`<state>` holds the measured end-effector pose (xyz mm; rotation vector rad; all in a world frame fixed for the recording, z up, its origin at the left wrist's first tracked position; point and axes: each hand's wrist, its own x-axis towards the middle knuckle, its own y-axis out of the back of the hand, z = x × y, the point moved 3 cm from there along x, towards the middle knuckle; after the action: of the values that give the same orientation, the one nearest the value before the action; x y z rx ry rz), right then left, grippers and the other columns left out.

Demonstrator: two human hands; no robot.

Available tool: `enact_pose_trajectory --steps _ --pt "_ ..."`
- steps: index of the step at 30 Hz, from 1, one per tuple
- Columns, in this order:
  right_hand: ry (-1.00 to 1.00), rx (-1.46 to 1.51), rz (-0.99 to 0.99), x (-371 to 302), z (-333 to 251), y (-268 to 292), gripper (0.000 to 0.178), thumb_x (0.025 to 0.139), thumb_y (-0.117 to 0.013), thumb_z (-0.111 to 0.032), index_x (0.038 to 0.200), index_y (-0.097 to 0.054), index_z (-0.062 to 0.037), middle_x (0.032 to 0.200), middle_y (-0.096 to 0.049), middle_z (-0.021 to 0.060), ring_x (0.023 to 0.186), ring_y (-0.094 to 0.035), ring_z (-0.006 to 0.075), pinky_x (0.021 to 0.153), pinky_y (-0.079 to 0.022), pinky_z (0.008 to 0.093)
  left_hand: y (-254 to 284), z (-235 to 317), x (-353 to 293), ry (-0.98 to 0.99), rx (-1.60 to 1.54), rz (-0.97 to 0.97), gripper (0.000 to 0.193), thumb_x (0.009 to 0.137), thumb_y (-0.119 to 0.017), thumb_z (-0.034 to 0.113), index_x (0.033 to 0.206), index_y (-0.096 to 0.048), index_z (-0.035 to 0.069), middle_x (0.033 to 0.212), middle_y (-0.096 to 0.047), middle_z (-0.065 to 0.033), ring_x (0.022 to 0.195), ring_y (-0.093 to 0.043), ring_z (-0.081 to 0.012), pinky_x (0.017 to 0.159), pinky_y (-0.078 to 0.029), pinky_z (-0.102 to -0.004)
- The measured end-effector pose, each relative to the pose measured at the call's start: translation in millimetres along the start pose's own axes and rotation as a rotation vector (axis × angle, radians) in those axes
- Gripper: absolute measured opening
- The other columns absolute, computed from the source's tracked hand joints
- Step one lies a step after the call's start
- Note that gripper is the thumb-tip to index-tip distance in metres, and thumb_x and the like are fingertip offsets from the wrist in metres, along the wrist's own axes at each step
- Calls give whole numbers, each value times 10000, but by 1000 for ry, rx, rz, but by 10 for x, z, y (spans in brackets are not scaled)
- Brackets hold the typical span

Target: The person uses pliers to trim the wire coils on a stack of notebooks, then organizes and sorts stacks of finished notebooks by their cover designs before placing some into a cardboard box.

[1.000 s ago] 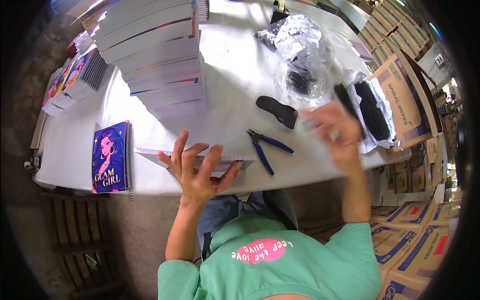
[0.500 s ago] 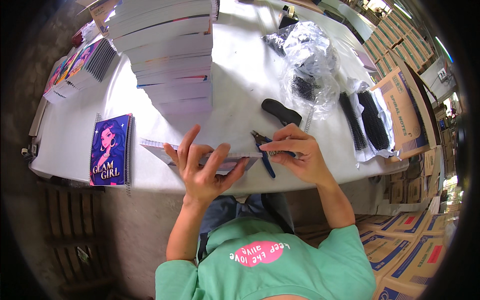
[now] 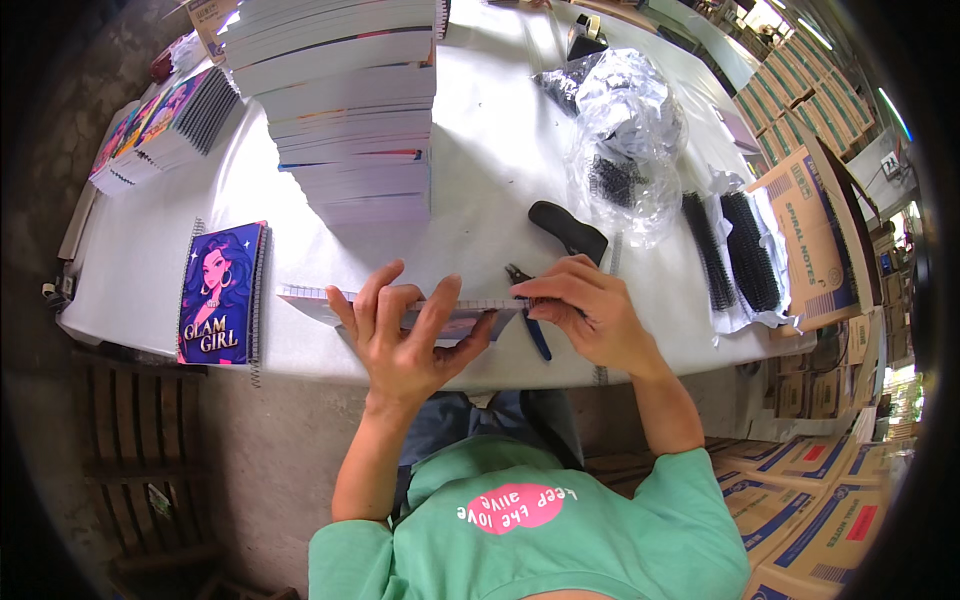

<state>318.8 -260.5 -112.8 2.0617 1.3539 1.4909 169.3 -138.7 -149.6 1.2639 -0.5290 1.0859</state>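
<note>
My left hand (image 3: 400, 335) grips a notebook (image 3: 335, 306) tilted up on its edge, fingers spread along the top and thumb below. Small wire loops run along that upper edge. At its right end my right hand (image 3: 590, 310) pinches the spiral wire, mostly hidden by the fingertips. Blue-handled cutting pliers (image 3: 538, 338) lie under and beside the right hand. Just beyond it rests a black tool (image 3: 567, 230), its far part covered. A loose wire coil (image 3: 600, 375) shows at the table's front edge below the right wrist.
A tall stack of pages (image 3: 350, 120) stands ahead. To the left lie a spiral notebook with a purple cover (image 3: 218, 295) and piled notebooks (image 3: 165, 130). Rightward are clear plastic bags (image 3: 625, 140), black wire coils (image 3: 750, 250) on paper and a carton (image 3: 810, 230).
My right hand has moved slightly left and closer to the notebook's end. The left hand keeps its hold. The whole view has shifted a little.
</note>
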Motion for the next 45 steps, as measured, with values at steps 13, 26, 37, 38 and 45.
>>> enact_pose_trajectory --steps 13,26,37,38,45 --pt "-347 -751 -264 -363 1288 78 535 693 -628 -60 1216 -521 -85 933 -630 76 745 -627 253 621 -502 327 75 -31 85 32 -126 -54 346 522 -820 321 782 -637 183 851 -484 -20 1178 -444 -339 1082 -94 -508" --pt "-134 1271 -89 349 442 64 108 697 -628 22 779 -699 30 838 -673 193 814 -651 317 768 -520 389 81 -31 29 80 -153 -61 392 570 -828 384 637 -538 129 830 -501 -43 1243 -385 -387 1069 -82 -522" --pt "-328 513 -345 579 293 62 304 549 -572 93 788 -716 -28 802 -686 111 769 -652 188 722 -504 282 101 -86 24 90 -220 -71 441 583 -811 425 823 -611 114 743 -489 -39 1183 -471 -331 1082 -103 -496" --pt "-99 1101 -295 551 210 26 334 526 -559 100 792 -715 -26 810 -682 116 757 -648 191 708 -504 289 101 -84 39 91 -245 -72 485 581 -812 426 883 -601 112 734 -492 -37 1180 -476 -324 1082 -106 -493" --pt "-69 1118 -331 576 230 -77 259 615 -602 72 833 -712 -13 841 -670 124 762 -646 190 714 -501 273 121 -119 39 98 -336 -33 651 578 -818 404 1087 -548 102 742 -533 -38 1165 -495 -297 1084 -122 -476"
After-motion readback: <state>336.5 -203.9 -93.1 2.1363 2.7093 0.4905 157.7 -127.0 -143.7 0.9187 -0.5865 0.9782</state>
